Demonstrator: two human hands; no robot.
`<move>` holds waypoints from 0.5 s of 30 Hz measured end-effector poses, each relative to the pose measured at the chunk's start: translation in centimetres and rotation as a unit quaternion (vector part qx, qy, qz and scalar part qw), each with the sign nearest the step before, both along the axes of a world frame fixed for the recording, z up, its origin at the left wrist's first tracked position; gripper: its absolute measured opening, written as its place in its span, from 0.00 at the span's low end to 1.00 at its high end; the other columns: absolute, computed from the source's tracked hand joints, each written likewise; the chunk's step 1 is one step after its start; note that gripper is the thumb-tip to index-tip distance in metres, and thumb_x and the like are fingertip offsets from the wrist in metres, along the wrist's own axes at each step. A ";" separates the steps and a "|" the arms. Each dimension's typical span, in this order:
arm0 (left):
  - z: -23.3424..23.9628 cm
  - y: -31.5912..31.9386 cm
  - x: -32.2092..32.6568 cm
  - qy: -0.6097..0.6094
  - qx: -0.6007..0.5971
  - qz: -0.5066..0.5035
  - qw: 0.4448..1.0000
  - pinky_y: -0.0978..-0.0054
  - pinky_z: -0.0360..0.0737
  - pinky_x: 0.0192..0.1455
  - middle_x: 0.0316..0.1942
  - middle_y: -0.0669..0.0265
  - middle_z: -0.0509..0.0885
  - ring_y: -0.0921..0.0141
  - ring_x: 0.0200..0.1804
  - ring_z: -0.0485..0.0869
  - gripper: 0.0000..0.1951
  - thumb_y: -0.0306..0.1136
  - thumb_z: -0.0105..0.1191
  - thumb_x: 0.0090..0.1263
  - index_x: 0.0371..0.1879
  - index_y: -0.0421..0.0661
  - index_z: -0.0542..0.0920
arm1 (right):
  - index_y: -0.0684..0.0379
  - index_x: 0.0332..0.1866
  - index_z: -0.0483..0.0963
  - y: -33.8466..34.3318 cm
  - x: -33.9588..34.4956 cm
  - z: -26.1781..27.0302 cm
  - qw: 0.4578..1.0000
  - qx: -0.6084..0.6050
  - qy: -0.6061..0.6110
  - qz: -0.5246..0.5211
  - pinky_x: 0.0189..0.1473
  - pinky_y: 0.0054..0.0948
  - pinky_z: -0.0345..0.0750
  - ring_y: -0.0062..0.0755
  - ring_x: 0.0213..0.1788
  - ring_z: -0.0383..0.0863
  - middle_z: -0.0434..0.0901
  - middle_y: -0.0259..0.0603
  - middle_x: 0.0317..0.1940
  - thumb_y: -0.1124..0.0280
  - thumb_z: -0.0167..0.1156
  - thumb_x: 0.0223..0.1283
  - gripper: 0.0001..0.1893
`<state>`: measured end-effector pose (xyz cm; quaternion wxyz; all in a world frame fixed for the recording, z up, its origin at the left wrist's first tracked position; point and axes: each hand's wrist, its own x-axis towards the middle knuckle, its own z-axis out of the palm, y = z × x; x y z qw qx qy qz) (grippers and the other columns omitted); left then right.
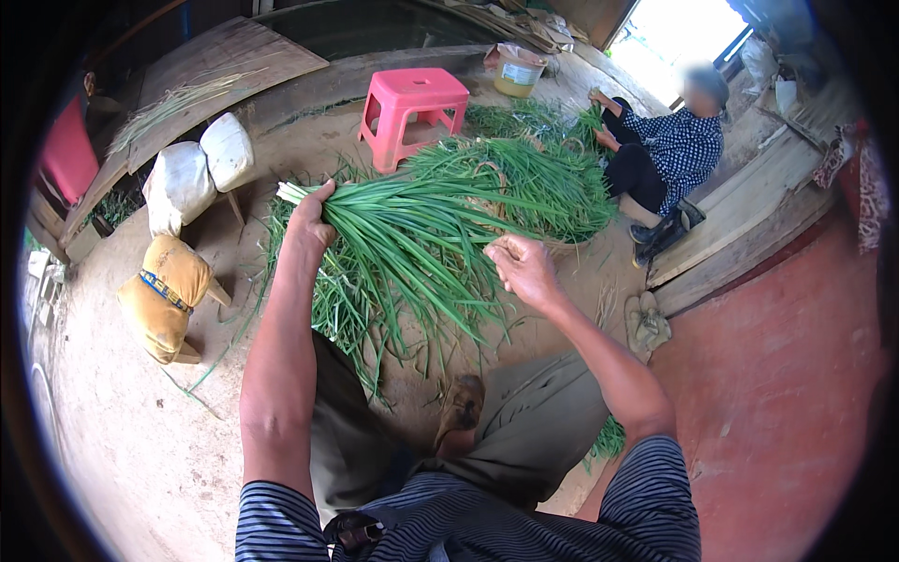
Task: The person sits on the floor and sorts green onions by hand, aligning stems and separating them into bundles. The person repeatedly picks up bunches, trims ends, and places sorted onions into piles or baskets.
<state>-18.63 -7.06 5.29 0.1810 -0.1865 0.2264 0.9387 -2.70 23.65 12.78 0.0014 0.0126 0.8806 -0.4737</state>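
Note:
My left hand (312,216) is closed around a bunch of long green leafy stalks, possibly garlic chives (393,218), near their pale cut ends. The leaves fan out to the right. My right hand (523,270) is at the leaf tips with its fingers curled; whether it pinches a leaf cannot be told. Below the bunch, loose green leaves (351,316) lie on the floor in front of my legs. Beyond my right hand, a large heap of the same greens (548,183) rests in and around woven baskets, whose rims and handles partly show.
A pink plastic stool (420,88) stands ahead, near a bucket (518,74). Padded low seats (168,281) are at the left. A seated person (674,147) at the right holds greens. Shoes (645,323) lie beside a wooden threshold (744,218). Dry stalks (182,98) lie on a board.

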 end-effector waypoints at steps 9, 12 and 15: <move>0.0 0.8 0.3 0.013 -0.037 -0.006 0.999 0.54 0.83 0.53 0.41 0.53 0.84 0.57 0.44 0.84 0.13 0.35 0.49 0.75 0.44 0.35 0.77 | 0.65 0.50 0.79 -0.8 -0.2 1.4 0.998 0.003 -0.043 0.049 0.21 0.19 0.65 0.11 0.20 0.67 0.71 0.27 0.17 0.66 0.55 0.69 0.14; 0.0 1.1 0.4 0.020 -0.044 -0.010 0.999 0.54 0.83 0.52 0.41 0.54 0.83 0.57 0.43 0.84 0.13 0.35 0.49 0.75 0.44 0.35 0.77 | 0.66 0.46 0.80 -1.3 -1.0 1.4 0.996 0.028 -0.034 0.082 0.23 0.23 0.67 0.14 0.20 0.67 0.71 0.29 0.16 0.63 0.56 0.69 0.15; -0.1 1.4 0.4 0.011 -0.039 -0.002 0.999 0.56 0.84 0.50 0.40 0.55 0.83 0.58 0.42 0.84 0.12 0.34 0.49 0.75 0.44 0.36 0.77 | 0.65 0.33 0.79 -1.8 -2.2 0.7 0.992 0.062 -0.036 0.107 0.26 0.27 0.68 0.15 0.21 0.66 0.70 0.31 0.15 0.58 0.58 0.67 0.17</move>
